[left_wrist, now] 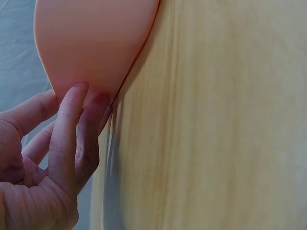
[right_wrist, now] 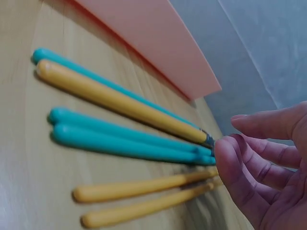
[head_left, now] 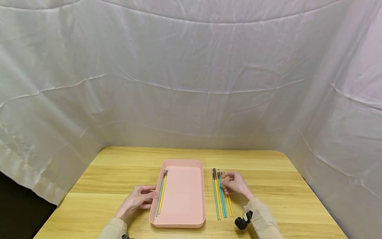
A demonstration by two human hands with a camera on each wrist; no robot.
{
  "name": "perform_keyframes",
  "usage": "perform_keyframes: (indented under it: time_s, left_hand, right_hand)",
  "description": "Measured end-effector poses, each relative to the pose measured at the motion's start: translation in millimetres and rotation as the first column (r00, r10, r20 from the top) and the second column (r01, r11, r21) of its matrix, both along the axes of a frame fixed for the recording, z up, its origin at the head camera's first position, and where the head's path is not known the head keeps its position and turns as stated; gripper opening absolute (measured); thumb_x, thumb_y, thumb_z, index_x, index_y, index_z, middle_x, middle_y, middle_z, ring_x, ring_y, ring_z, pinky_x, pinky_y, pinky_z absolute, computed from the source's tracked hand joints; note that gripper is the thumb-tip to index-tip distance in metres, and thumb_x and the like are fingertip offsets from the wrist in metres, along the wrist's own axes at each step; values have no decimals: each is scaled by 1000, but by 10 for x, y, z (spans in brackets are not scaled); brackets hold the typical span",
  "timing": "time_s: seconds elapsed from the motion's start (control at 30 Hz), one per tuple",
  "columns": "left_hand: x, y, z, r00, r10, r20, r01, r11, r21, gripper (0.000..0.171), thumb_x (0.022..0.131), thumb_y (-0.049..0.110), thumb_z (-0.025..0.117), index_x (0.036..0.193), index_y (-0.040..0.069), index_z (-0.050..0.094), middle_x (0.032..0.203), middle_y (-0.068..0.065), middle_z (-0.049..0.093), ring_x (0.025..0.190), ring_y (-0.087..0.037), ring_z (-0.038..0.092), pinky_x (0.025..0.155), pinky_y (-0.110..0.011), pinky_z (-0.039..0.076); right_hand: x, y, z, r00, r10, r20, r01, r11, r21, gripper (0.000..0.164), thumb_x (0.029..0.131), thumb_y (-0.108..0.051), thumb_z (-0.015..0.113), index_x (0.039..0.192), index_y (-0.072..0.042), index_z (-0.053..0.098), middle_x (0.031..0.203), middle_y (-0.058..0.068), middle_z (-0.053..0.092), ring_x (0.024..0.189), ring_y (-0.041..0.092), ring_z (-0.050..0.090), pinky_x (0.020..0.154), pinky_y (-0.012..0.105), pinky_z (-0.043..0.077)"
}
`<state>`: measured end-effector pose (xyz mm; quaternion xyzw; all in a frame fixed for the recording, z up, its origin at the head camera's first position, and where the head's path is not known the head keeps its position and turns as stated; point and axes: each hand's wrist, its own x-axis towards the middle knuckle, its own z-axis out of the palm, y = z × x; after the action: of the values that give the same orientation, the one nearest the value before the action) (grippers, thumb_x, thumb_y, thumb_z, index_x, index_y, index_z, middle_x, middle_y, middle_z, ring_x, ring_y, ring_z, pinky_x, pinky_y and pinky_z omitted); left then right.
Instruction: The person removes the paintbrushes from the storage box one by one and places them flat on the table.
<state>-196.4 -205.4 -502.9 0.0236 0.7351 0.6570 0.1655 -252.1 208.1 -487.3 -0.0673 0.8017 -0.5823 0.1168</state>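
Note:
A shallow pink tray (head_left: 185,199) lies on the table, with a teal paintbrush (head_left: 159,199) and a yellow paintbrush (head_left: 162,196) along its inner left side. My left hand (head_left: 138,200) holds the tray's left wall, fingers against the outside and thumb at the rim. To the right of the tray lie more paintbrushes: a teal one (right_wrist: 120,91) beside a yellow one (right_wrist: 120,101), two teal ones (right_wrist: 129,143) together, and two yellow ones (right_wrist: 129,191). Over their bristle ends is my right hand (head_left: 235,183), thumb and fingers bent and apart with no brush between them.
The wooden table (head_left: 119,166) has pale fabric (head_left: 191,109) hanging behind it and on both sides. A black wrist camera (head_left: 241,223) sits below my right wrist, close to the brush handles.

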Motion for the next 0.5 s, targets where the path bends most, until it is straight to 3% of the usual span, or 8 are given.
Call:
perform_keyframes:
  time_s: [0.2,0.5]
  left_hand:
    - [0,13,-9,1000,13,11,-13,1000,-9,58,96,15,67,143,-11,45,109,-14,74,81,-14,71,67,-26,65]
    - [8,10,10,1000,1,6,-1,1000,-8,59,96,16,67,144,-11,44,107,-14,75,83,-13,72,67,-25,65]
  right_hand:
    - [24,-104,37,1000,-16,7,16,1000,-23,36,93,-3,65,123,16,53,82,11,65,58,11,61,57,28,64]
    - [50,-285,93,999,28,-41,-31,996,-78,35,95,-2,63,122,18,52,86,16,66,56,9,62,57,28,63]
